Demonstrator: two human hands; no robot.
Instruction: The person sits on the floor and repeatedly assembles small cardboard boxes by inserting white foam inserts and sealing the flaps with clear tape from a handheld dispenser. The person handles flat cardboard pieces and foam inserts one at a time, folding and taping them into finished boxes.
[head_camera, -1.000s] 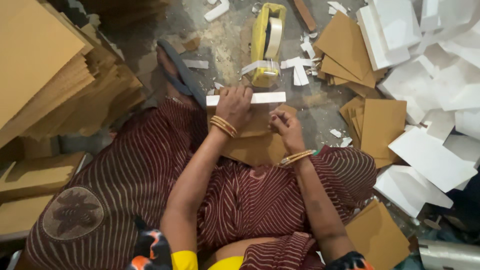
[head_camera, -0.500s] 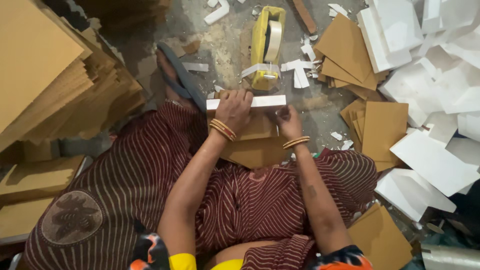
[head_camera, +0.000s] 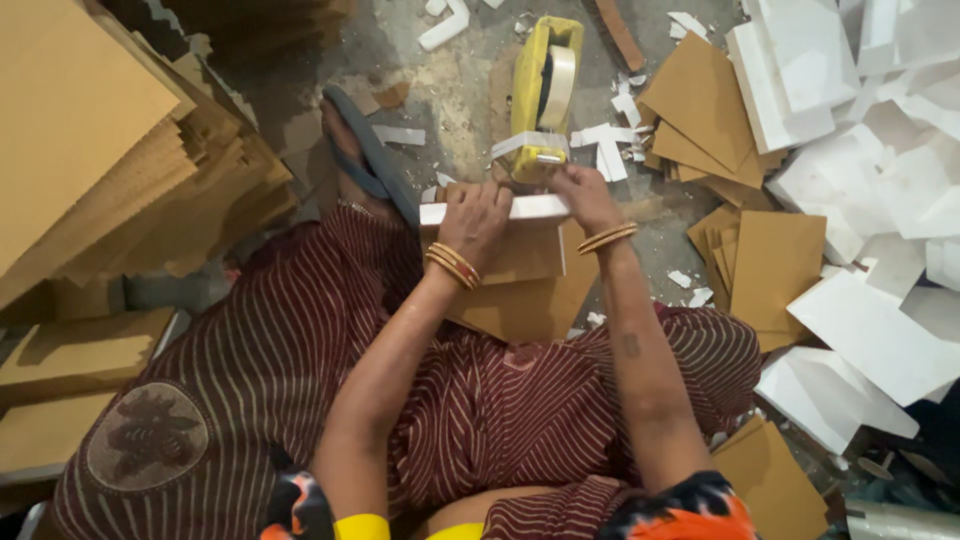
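The person sat on the floor in a maroon striped garment (head_camera: 300, 380), forearms stretched forward over the lap. Brown cardboard sheets (head_camera: 525, 290) lay on the lap just this side of the white strip (head_camera: 500, 209), which served as the middle of everything. The left hand (head_camera: 472, 220) pressed down on that strip, fingers curled over its near edge and holding it against the top cardboard sheet. The right hand (head_camera: 583, 195) sat at the strip's right end, fingers closed around the mouth of the yellow tape dispenser (head_camera: 545, 95); whether it also pinched the strip could not be told. Gold bangles (head_camera: 606, 237) ringed both wrists. Left of the strip a foot in a blue sandal (head_camera: 372, 155) rested on the concrete floor (head_camera: 450, 90). Further left rose tall stacks of cardboard (head_camera: 100, 150). Right of the strip lay loose brown sheets (head_camera: 770, 260) and a heap of white foam boards (head_camera: 860, 200). Beyond the strip, the dispenser ran away from the person, with white scraps (head_camera: 610, 150) scattered beside it.
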